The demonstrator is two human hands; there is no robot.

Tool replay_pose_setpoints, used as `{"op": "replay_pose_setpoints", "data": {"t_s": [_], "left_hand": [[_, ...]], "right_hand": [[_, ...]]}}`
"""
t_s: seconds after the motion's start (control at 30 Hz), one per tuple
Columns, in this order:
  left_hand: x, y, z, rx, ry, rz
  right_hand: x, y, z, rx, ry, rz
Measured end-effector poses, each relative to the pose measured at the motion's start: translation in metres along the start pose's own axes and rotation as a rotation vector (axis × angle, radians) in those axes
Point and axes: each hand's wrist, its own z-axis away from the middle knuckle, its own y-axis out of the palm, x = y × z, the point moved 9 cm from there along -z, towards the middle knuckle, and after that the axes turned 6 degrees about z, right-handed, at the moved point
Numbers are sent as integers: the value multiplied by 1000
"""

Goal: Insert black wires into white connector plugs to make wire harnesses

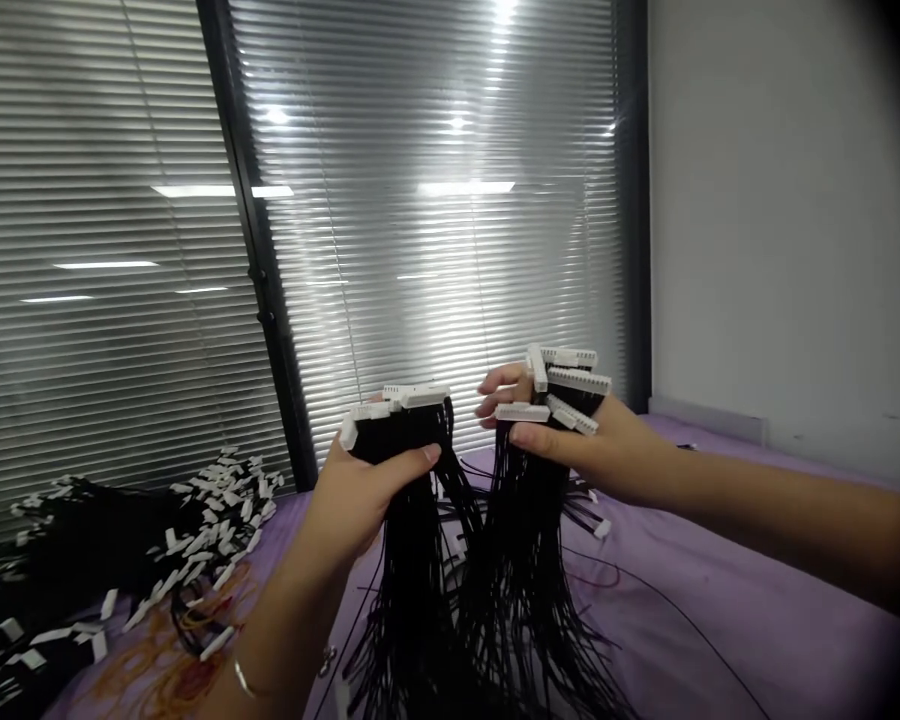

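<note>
My left hand (379,490) is closed around a bundle of black wires (409,530), the thumb lying across its front. White multi-pin connectors (424,397) cap that bundle above the fingers. To its right, my right hand (562,440) grips a second black wire bundle (529,500) just below its white connectors (577,380), which point several ways. Some fingertips of the right hand stick out to the left behind the bundle. Both bundles hang down, and their loose ends spread and mingle over the purple cloth. The lower ends run out of view at the bottom.
A large heap of black wires with white connectors (217,510) lies at the left. Orange rubber bands (146,660) are scattered beside it on the purple cloth (720,560). Window blinds (435,250) stand behind, with a pale wall (780,220) at the right.
</note>
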Motion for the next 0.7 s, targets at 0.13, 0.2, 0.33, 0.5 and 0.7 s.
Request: {"op": "replay_pose_setpoints", "data": {"t_s": [0.13, 0.2, 0.33, 0.5, 0.7], "left_hand": [[8, 15, -1, 128, -45, 58], [10, 16, 2, 116, -37, -34], [5, 12, 6, 43, 24, -200], [-12, -7, -6, -10, 84, 69], [-68, -110, -11, -354, 319, 339]], "right_hand": [[0, 17, -1, 63, 21, -109], [-2, 21, -3, 11, 42, -50], [-7, 15, -9, -167, 55, 6], [-42, -13, -9, -353, 209, -505], [-94, -112, 27, -748, 521, -632]]}}
